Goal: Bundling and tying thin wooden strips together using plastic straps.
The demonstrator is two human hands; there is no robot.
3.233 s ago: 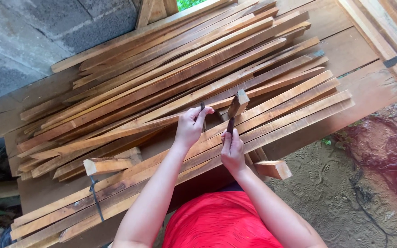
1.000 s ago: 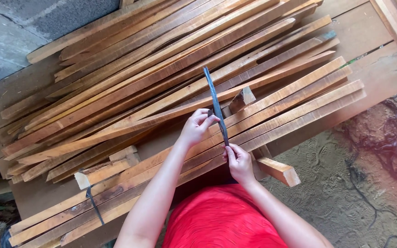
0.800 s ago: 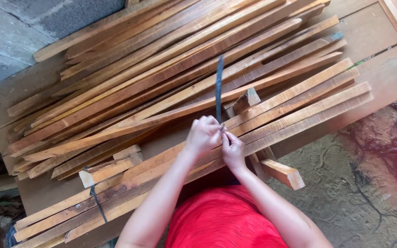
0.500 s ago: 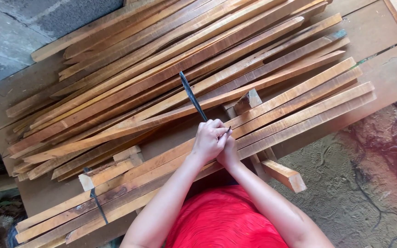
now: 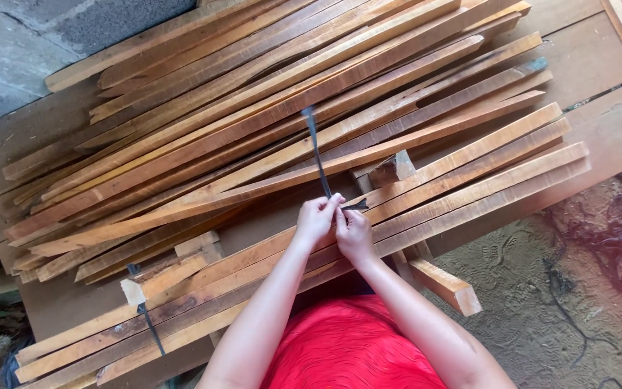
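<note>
1. A person in a red top stands at a plank workbench (image 5: 599,122) heaped with long wooden slats (image 5: 268,122), both hands meeting over the near edge of the pile.
2. The left hand (image 5: 316,220) and right hand (image 5: 355,234) are touching, fingers pressed together in a pinch on a dark flat strap (image 5: 317,155).
3. The strap's free length rises from the pinch and stands up over the slats; a short end pokes out sideways just beside the right thumb.
4. Judged from this, the strap is gripped and being folded or knotted, but it circles no slats yet.
5. One near slat already carries a dark band (image 5: 147,320); the main heap lies loose, a short offcut (image 5: 391,169) resting on it.
</note>
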